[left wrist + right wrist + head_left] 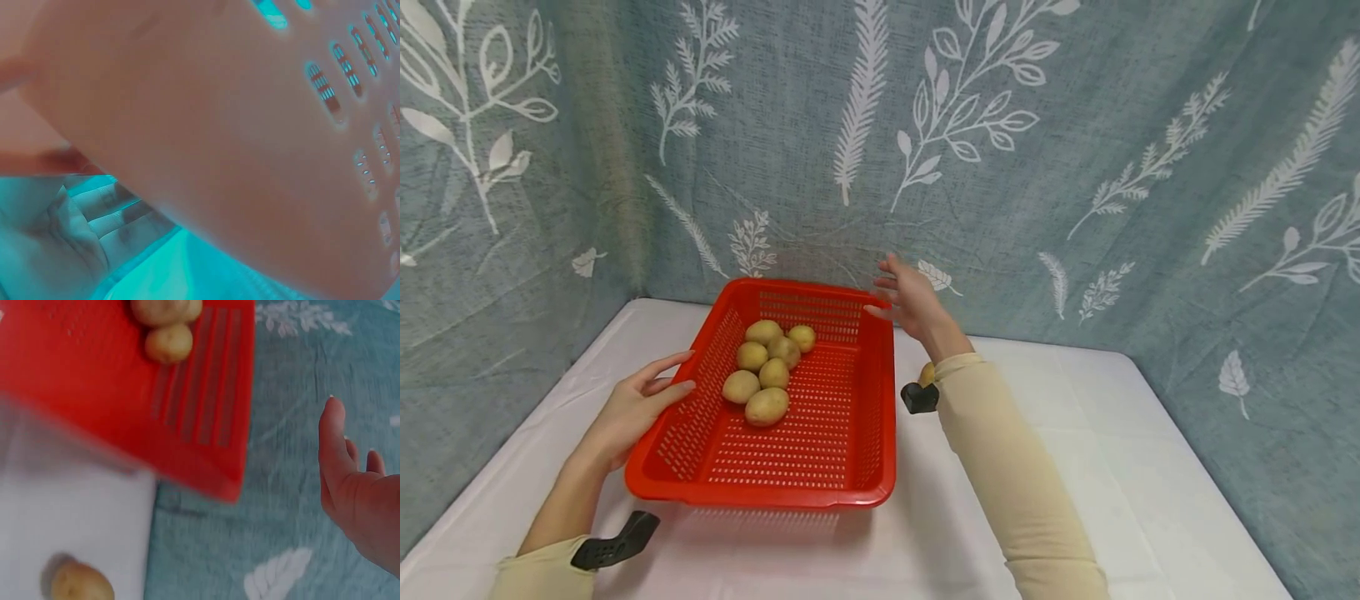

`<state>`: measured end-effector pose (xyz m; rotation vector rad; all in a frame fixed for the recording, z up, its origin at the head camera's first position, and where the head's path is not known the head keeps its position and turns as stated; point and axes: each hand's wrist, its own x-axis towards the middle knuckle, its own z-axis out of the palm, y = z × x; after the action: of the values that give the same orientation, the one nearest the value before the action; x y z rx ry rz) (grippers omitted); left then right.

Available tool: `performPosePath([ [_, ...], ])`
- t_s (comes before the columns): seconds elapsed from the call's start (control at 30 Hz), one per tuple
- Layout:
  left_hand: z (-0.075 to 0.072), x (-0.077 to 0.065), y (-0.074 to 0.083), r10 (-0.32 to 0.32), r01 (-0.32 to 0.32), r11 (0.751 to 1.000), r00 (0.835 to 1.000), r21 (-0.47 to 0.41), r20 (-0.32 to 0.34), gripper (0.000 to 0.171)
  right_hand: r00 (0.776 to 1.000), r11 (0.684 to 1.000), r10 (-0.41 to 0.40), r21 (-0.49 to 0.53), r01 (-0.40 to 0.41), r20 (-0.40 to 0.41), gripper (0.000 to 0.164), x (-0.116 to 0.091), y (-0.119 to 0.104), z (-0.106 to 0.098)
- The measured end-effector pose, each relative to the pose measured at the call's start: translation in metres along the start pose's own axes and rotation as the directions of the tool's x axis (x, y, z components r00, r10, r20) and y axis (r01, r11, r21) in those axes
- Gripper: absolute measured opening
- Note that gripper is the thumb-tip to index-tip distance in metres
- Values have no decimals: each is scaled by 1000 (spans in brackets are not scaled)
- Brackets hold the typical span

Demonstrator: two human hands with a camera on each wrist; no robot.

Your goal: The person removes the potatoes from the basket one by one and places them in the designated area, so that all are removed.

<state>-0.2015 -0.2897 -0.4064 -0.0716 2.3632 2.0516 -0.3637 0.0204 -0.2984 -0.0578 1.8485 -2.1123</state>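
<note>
A red plastic basket (820, 498) with slotted walls holds several potatoes (767, 407), gathered toward its left and far part. My left hand (628, 412) grips the left rim, thumb over the edge; in the left wrist view its fingers (125, 225) lie partly hidden behind the basket wall. Near the far right corner, my right hand (913, 300) is held up with fingers extended. The right wrist view shows that hand (362, 494) apart from the basket (206, 465), with nothing in it.
One potato (81, 584) lies on the white-covered table (1060, 400) right of the basket, partly hidden by the right sleeve (1015, 467) in the head view. A teal curtain (805, 125) with white leaf prints hangs behind the table and along its sides.
</note>
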Motion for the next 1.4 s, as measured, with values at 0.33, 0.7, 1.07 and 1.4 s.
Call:
performPosePath([
  [0.33, 0, 0, -1, -6, 6, 1000, 1000, -4, -2, 66, 998, 998, 52, 28, -53, 27, 52, 4, 24, 43],
  [0.7, 2, 0, -3, -7, 7, 1000, 1000, -4, 0, 66, 992, 992, 127, 0, -127, -6, 50, 11, 65, 61],
  [1.07, 2, -1, -2, 14, -14, 1000, 1000, 0, -3, 65, 972, 975, 219, -28, -222, -87, 46, 5, 98, 77],
  [1.4, 1, 1, -1, 7, -7, 1000, 1000, 11, -3, 65, 933, 929, 330, -128, -348, -143, 51, -8, 113, 89],
])
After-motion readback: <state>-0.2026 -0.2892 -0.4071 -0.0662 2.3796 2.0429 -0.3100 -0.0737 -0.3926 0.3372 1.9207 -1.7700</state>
